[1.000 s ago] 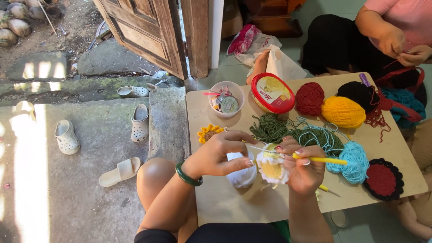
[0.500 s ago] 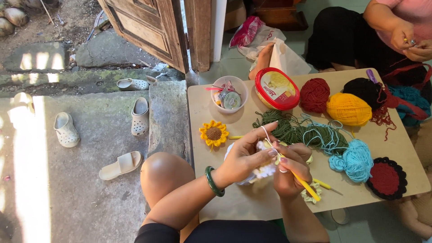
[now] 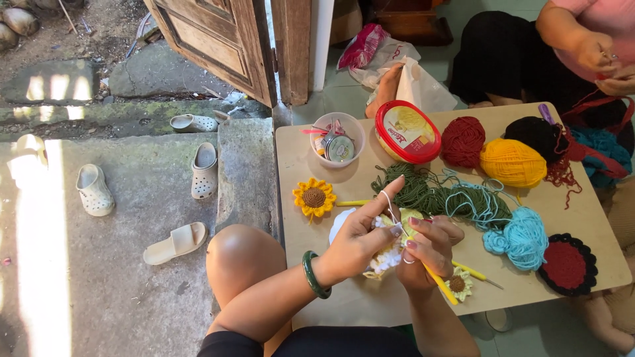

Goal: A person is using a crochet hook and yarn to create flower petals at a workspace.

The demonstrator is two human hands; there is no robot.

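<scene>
My left hand (image 3: pixel 362 233), with a green bangle on the wrist, pinches a white and yellow crochet piece (image 3: pixel 389 254) and has white yarn looped over its raised forefinger. My right hand (image 3: pixel 428 246) grips a yellow-handled crochet hook (image 3: pixel 440 284) against the same piece. Both hands hover over the low wooden table (image 3: pixel 317 165). A finished crochet sunflower (image 3: pixel 314 197) lies just left of them. A tangle of dark green yarn (image 3: pixel 423 192) and light blue yarn (image 3: pixel 516 235) lies just beyond.
Red (image 3: pixel 462 140), yellow (image 3: pixel 513 162) and black (image 3: pixel 537 135) yarn balls, a red-lidded tub (image 3: pixel 407 131) and a clear cup of notions (image 3: pixel 337 140) stand at the table's far side. Another person (image 3: pixel 582 46) works at the far right. Sandals (image 3: pixel 177 242) lie on the concrete step at left.
Both hands have turned the crochet piece and drawn closer together. The left forefinger has lifted with the white yarn over it, and the hook now points down towards me.
</scene>
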